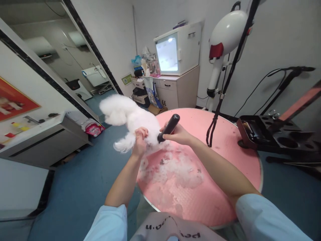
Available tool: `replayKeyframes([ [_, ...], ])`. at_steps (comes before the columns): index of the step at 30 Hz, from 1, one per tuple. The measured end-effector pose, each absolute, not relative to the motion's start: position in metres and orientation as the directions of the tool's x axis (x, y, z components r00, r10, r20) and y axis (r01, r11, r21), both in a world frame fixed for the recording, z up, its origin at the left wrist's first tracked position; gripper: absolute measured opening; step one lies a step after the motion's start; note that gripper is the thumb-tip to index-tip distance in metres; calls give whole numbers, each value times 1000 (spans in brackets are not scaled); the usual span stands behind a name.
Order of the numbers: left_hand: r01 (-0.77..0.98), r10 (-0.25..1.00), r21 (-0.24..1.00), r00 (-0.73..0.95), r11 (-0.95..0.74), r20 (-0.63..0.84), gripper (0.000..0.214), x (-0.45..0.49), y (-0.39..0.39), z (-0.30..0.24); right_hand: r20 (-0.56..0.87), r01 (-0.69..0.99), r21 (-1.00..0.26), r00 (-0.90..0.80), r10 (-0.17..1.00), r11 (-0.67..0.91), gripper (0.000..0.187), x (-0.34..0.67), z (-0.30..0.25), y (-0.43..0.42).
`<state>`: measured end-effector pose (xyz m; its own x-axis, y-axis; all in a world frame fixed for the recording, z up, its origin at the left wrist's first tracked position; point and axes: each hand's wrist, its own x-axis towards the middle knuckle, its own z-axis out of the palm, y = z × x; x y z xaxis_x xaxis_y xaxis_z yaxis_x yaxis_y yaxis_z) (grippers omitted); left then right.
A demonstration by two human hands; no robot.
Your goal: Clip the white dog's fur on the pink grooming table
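A small white fluffy dog [126, 115] stands at the left edge of a round pink grooming table [220, 160]. My left hand [140, 139] is closed around one of the dog's legs, holding it up. My right hand [178, 134] grips a black electric clipper [168, 128], whose head rests against the dog's fur beside my left hand. Clipped white fur [175, 170] lies in a loose pile on the table just below my hands.
A black leash [215, 124] hangs from the grooming arm over the table. A black tool tray [273, 134] sits at the right. A white stand dryer [224, 43] rises behind. A drying cabinet [178, 48] on drawers stands at the back wall; a grey counter [42, 134] is left.
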<state>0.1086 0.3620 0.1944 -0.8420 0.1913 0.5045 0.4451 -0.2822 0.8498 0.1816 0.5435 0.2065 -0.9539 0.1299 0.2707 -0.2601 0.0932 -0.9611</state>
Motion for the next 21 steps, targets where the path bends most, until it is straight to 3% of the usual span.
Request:
replayKeyframes([
  [5,448,198,849,-839,-279,507,70,106,362,190,341,-394,-918,-848,407,-52,42,185,211,566],
  [13,393,201,835,-847,-386,492,70,108,347,208,245,-322,-915,-922,300,-244,60,173,221,564],
  [17,396,205,831,-843,-392,498,71,120,336,221,289,-339,-926,-920,265,-168,45,155,233,552],
  [21,352,196,828,-861,-437,470,72,130,331,225,310,-319,-946,-941,139,-49,32,149,238,537],
])
